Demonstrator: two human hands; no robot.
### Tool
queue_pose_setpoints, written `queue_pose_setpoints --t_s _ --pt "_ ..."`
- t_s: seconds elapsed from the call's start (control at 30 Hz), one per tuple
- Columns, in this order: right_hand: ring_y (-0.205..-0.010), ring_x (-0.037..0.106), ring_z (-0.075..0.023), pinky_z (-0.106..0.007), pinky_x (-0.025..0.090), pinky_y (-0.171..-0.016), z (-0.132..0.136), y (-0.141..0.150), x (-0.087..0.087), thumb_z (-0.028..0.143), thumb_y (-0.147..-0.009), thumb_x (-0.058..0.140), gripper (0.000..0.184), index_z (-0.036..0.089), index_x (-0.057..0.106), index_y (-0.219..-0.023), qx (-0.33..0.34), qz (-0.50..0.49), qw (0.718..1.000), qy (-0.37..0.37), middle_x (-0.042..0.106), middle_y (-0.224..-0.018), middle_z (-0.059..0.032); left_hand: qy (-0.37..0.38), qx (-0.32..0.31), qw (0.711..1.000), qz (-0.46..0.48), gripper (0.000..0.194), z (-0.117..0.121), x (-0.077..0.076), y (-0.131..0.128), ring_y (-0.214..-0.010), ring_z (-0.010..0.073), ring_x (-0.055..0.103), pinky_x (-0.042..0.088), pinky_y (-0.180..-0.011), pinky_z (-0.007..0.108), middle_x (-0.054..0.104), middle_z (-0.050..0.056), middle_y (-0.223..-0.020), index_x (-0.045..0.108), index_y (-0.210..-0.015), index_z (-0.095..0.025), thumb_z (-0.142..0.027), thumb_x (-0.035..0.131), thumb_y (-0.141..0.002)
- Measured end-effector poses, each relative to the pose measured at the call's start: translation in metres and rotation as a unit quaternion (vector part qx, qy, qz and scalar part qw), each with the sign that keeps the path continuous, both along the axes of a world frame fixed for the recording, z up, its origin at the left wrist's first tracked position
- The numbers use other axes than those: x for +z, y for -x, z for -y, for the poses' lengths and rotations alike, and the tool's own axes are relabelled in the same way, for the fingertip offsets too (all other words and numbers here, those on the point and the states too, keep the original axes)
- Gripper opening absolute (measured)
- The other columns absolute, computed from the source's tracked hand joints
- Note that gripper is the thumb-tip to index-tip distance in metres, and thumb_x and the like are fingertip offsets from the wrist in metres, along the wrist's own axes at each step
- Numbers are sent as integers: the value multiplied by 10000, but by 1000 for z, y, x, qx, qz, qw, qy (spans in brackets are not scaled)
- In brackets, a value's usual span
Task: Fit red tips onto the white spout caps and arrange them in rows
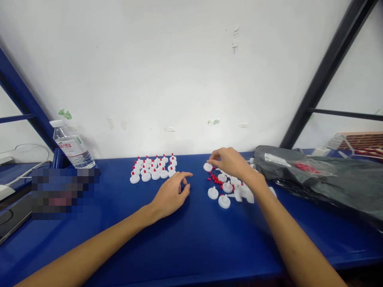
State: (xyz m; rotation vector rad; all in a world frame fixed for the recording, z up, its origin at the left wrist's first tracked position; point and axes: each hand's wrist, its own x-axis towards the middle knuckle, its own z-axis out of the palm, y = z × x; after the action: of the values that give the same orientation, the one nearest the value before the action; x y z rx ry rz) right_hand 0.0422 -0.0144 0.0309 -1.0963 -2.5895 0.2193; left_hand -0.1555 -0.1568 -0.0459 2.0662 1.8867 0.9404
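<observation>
On the blue table my left hand rests palm down, fingers loosely curled, index stretched toward the rows of white caps with red tips; nothing shows in it. My right hand hovers over a loose pile of white caps and small red plugs. Its fingertips pinch the edge of one white cap at the pile's left.
A clear water bottle stands at the back left by a blue post. A dark plastic bag holding red pieces lies at the right. The white wall runs just behind the table. A blurred patch covers something at the left.
</observation>
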Motion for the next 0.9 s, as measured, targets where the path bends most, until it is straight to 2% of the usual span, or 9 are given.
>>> queue_pose_setpoints --t_s 0.13,0.2,0.27,0.33,0.4,0.47,0.53,0.63,0.9 --pt "-791 691 -154 -223 478 -709 15 18 -5 378 -925 652 206 217 779 -911 143 -74 984 69 783 -887 -12 -18 1 998 66 481 -2 2 -1 -640 112 574 514 -745 324 609 31 -1088 486 -1405 -241 -369 556 -946" --pt "-755 681 -148 -222 467 -678 22 26 -9 385 -920 653 224 201 777 -894 212 -115 964 117 776 -843 -10 -29 -6 998 55 391 -3 3 -1 -670 128 588 497 -754 326 615 19 -997 594 -1291 -230 -389 592 -935" --pt "-742 677 -148 -225 459 -664 26 29 -11 395 -931 633 249 197 779 -897 238 -125 953 141 771 -821 -13 -33 -8 999 34 275 -3 4 -1 -688 144 591 476 -747 324 605 4 -883 682 -1132 -217 -388 612 -928" --pt "-756 682 -147 -225 455 -672 25 28 -11 396 -943 616 248 209 777 -916 217 -103 963 120 774 -844 -12 -31 0 999 29 255 -4 3 0 -680 145 590 467 -737 321 608 3 -865 703 -1092 -207 -379 620 -924" --pt "-798 689 -152 -229 448 -687 19 23 -11 378 -940 628 205 232 770 -929 156 -49 984 64 779 -899 -10 -27 8 999 33 293 -4 3 1 -671 137 594 471 -748 321 626 12 -916 696 -1148 -200 -370 621 -922" --pt "-823 694 -171 -242 437 -679 10 16 -11 331 -891 692 119 242 770 -907 95 13 995 21 780 -918 -19 -23 13 999 32 315 -4 2 1 -661 133 594 474 -752 321 633 17 -931 694 -1172 -195 -368 617 -921" --pt "-793 697 -193 -257 424 -643 0 9 -14 288 -814 768 66 237 776 -855 60 52 997 17 777 -882 -35 -19 17 999 27 319 -5 2 2 -657 137 592 472 -746 321 631 17 -913 698 -1175 -196 -370 609 -923" --pt "-729 691 -196 -266 418 -608 -11 4 -20 289 -746 823 85 240 772 -793 38 85 995 28 768 -827 -31 -12 21 1000 20 323 -5 1 2 -661 145 588 468 -736 322 620 12 -877 702 -1180 -205 -371 608 -919" --pt "-753 698 -207 -262 435 -620 -17 7 -29 249 -779 780 30 233 774 -755 43 104 993 47 762 -805 -42 -4 21 1000 6 324 -5 -2 2 -669 153 582 474 -731 320 638 20 -888 704 -1180 -210 -356 601 -910"
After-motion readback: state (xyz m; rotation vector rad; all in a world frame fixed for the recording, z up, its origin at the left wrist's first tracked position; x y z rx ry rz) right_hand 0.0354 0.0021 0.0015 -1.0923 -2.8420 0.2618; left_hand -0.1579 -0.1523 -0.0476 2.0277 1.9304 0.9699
